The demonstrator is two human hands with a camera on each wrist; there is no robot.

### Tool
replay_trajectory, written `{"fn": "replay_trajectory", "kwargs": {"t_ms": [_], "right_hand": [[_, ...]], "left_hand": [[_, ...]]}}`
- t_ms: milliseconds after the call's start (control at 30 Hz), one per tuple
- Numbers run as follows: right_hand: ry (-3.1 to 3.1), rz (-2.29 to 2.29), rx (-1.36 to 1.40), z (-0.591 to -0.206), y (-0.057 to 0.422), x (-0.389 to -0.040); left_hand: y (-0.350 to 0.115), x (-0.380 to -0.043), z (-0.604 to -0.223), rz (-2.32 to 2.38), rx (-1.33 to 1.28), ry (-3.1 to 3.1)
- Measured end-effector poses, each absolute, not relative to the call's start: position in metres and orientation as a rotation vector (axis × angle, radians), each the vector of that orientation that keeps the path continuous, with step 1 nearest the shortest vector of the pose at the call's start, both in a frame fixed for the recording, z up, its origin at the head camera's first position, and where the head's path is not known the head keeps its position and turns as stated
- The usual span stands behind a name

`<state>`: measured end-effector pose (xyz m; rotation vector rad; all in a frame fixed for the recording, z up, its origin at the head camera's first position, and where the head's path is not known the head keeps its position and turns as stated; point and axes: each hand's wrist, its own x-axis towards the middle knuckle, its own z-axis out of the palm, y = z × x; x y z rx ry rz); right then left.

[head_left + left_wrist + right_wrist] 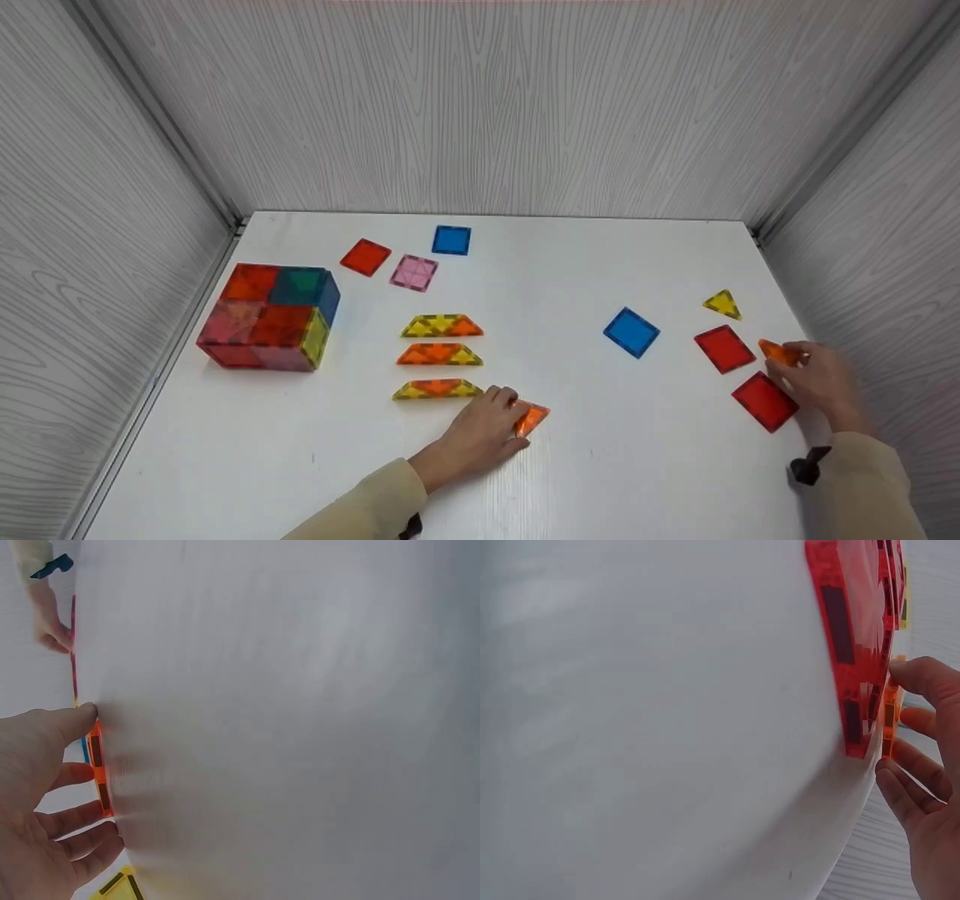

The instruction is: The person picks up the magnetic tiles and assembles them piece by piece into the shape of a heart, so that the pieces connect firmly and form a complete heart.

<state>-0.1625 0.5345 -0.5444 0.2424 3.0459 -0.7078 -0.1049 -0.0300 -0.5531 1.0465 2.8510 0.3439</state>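
In the head view my left hand is over an orange triangular magnetic tile lying on the table; the left wrist view has the thumb and fingers at the edges of this orange tile. At the right, my right hand pinches another orange triangular tile, beside two red square tiles. The right wrist view gives the thumb and fingers around that tile. Three trapezoid strips of yellow and orange triangles lie just beyond the left hand.
A box built of coloured tiles stands at the left. Red, pink and blue squares lie farther back. Another blue square and a yellow triangle are on the right half. Wood-grain walls enclose the table.
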Motion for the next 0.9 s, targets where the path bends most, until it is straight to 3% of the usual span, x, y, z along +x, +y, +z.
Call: {"fn": "replay_trajectory", "kwargs": {"t_ms": [233,633,900], "right_hand": [[3.089,-0.773,0.182,-0.539,0.512,-0.168],[3.066,-0.843,-0.066,-0.533,0.431,-0.171],[3.053,-0.848,-0.390,-0.539,0.366,-0.173]], "left_hand": [[-0.031,-0.106,-0.550,0.373,1.042,2.820],[-0.030,-0.107,-0.548,0.385,1.049,2.798],[-0.029,-0.108,-0.549,0.365,1.052,2.832]]}}
